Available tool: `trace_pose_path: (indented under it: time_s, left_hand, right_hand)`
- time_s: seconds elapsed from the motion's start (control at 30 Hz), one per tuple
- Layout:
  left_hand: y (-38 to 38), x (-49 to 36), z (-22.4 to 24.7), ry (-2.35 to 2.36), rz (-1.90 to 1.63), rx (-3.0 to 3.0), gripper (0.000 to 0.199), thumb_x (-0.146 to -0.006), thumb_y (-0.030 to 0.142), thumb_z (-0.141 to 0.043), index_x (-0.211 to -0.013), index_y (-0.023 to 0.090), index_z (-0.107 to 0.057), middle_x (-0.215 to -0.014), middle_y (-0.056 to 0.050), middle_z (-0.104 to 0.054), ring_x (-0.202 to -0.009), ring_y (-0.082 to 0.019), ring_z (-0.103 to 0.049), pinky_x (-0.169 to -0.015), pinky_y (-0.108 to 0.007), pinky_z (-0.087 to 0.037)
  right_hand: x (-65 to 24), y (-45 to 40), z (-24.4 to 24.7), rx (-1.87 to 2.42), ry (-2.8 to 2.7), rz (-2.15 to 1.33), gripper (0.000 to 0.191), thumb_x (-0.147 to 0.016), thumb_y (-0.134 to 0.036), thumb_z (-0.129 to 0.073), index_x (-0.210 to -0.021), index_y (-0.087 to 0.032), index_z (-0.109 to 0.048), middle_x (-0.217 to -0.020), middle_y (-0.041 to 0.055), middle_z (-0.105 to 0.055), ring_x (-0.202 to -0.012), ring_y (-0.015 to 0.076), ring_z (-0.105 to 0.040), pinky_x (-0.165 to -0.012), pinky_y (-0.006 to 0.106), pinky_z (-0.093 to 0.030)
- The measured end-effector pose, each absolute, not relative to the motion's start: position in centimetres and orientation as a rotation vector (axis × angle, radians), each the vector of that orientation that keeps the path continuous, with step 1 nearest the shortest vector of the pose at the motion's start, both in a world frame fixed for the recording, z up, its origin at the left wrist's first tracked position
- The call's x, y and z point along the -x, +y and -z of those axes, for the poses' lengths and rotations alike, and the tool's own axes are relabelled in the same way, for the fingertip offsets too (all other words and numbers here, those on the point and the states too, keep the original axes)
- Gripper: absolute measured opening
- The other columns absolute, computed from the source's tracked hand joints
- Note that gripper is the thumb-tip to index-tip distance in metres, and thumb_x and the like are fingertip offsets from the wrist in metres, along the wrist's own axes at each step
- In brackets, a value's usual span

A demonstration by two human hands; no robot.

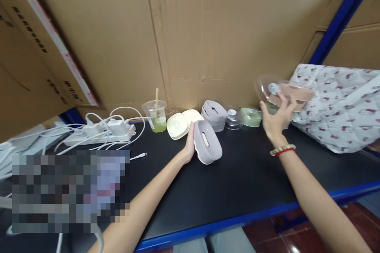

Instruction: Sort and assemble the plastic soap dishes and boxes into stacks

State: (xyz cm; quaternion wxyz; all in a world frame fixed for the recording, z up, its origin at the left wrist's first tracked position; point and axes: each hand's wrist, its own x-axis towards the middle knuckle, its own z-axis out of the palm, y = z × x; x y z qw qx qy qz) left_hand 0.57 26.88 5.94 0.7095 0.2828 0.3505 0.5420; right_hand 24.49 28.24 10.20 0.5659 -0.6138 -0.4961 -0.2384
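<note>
My left hand (189,144) grips the left side of a grey-lilac oval container (208,142), tilted above the black table. At the right, my right hand (277,116) is raised with its fingers bent around the near side of a clear plastic package with a peach-coloured piece (299,94) inside. That package is blurred. Behind the left hand lie cream lids (177,126). Stacked grey pieces (215,114) stand by the cardboard, beside a clear package (234,119) and a green one (251,117).
A plastic cup (158,121) with green drink and a straw stands at the back. White cables and a power strip (97,136) lie left. A patterned white bag (338,110) stands right. Cardboard (184,47) walls the back; a blue edge (219,225) runs along the front.
</note>
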Motion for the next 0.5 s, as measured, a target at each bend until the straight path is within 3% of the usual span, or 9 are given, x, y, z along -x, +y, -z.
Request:
trace_pose_path:
  time_s: [0.17, 0.5]
  left_hand:
    - [26.9, -0.6, -6.1, 0.797, -1.174, -0.642, 0.055, -0.092, 0.048, -0.026, -0.117, 0.010, -0.058, -0.099, -0.009, -0.065, -0.098, -0.020, -0.060, -0.097, -0.028, -0.042]
    - [27.0, -0.6, -6.1, 0.817, -1.126, -0.660, 0.058, -0.091, 0.053, -0.024, -0.118, 0.013, -0.056, -0.100, -0.009, -0.064, -0.095, -0.020, -0.060, -0.094, -0.029, -0.043]
  right_hand:
    - [-23.9, 29.6, -8.4, 1.578, -1.390, 0.452, 0.057, -0.079, -0.061, -0.042, -0.114, -0.019, -0.056, -0.125, 0.0154, -0.039, -0.118, 0.0307, -0.038, -0.097, 0.048, -0.032]
    - [-23.3, 31.2, -5.2, 1.741, -1.681, 0.261, 0.053, -0.081, -0.048, -0.041, -0.123, -0.019, -0.054, -0.126, 0.0170, -0.038, -0.117, 0.0336, -0.038, -0.098, 0.053, -0.028]
